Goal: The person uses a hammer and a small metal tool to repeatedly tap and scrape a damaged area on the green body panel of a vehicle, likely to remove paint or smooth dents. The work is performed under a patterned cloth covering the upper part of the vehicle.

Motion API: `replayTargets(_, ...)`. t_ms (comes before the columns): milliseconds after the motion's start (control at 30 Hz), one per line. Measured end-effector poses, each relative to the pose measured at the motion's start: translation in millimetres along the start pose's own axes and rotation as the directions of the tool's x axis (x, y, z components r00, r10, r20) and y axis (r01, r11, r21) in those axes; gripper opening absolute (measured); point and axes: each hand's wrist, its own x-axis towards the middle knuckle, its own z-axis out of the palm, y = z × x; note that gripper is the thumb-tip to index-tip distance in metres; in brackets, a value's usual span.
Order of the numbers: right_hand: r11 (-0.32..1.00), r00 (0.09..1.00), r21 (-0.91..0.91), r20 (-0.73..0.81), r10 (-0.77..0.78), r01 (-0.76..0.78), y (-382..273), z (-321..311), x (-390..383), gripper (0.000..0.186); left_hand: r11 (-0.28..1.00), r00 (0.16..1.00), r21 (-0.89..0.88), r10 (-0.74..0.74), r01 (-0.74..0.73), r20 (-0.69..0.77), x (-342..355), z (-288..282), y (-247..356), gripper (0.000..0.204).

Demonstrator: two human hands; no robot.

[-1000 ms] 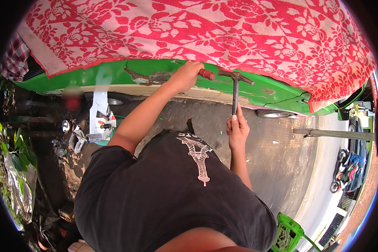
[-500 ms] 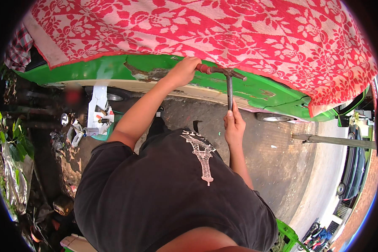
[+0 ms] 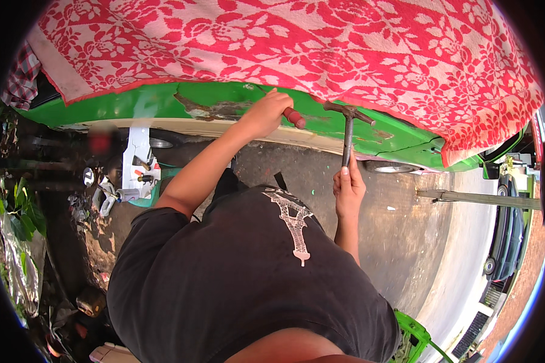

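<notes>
Hammer: here it is, upright in the right hand (image 3: 349, 189), the hammer (image 3: 348, 134) showing against the green car (image 3: 122, 104), just under the hem of the red-and-white cloth (image 3: 254, 45).
Hammer's line: handle running straight away from the body toward the car, head at the far end; the head lies crosswise, its left end a touch farther off than its right.
Right fingers: wrapped round the lower handle, thumb laid along it.
Red handle: over on the left, the red handle (image 3: 294, 117) sticks out of the left hand (image 3: 266, 114), its free end aimed right and slightly back toward the body; whatever lies at its other end is too hidden to tell.
Left fingers: closed firmly around that handle.
Gap: clear space shows between the hammer head and the red handle's end.
Change: half a second ago those two met; now the hammer sits farther right, and the red handle tips more toward the body.
</notes>
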Motion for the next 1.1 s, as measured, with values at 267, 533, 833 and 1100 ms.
replayTargets(267,1.000,1.000,0.003,-0.008,0.026,-0.026,2.3,1.1,3.1,0.048,0.994,0.997,-0.099,-0.045,0.038,-0.066,-15.6,-7.8,-2.8,0.018)
replayTargets(533,0.998,0.998,-0.029,0.034,0.051,-0.050,8.6,7.2,4.6,0.048,0.995,0.996,-0.103,-0.013,0.004,-0.084,-18.7,-10.1,-8.7,0.015)
replayTargets(833,0.999,0.997,-0.043,0.066,0.033,-0.030,9.2,11.1,3.2,0.047,0.992,0.995,-0.128,-0.012,0.000,-0.096,-21.2,-12.3,-17.2,0.021)
replayTargets(1100,0.999,0.998,-0.040,0.064,0.025,-0.023,11.3,11.2,2.0,0.047,0.987,0.992,-0.161,-0.032,0.011,-0.124,-23.7,-9.9,-23.6,0.023)
